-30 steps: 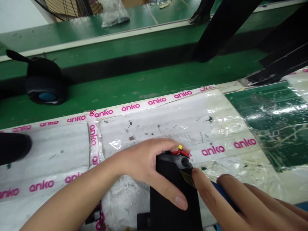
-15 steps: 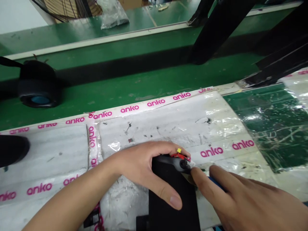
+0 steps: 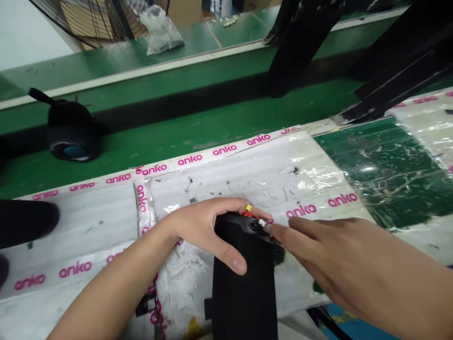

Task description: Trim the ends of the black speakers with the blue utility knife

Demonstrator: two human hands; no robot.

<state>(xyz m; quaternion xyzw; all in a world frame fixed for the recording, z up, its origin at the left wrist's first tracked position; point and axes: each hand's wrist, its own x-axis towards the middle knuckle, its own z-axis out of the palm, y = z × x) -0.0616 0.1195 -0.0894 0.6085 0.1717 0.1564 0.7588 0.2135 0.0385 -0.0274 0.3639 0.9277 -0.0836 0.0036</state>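
The left hand (image 3: 198, 226) is closed over the upper end of a long black body (image 3: 240, 293), with the thumb pressed against its near side and the fingers curled toward its far side. The body lies near the middle of the bench, running toward the near edge and out of view at the bottom of the frame. Its rounded head carries a dark circular socket (image 3: 255, 226), and thin red wires (image 3: 249, 215) lie across it, with a small yellow tag (image 3: 248, 208) and a small white tag (image 3: 262, 222) beside them. The right hand (image 3: 329, 255) reaches in from the right, with its fingertips (image 3: 272, 230) just beside the white tag; whether anything is pinched there cannot be told. A thin dark strip (image 3: 272, 240) is seen beneath them.

The hold appears well suited to fine work: the body is best kept pinned by the left hand, so that the wires are not strained and the right fingertips can be placed precisely.

The word "anko" is repeated in pink on white tape (image 3: 190, 160) along the far edge of a plastic-covered white sheet (image 3: 247, 174). No other writing can be read. A scratched green mat (image 3: 382, 174) lies toward the right edge of the bench.
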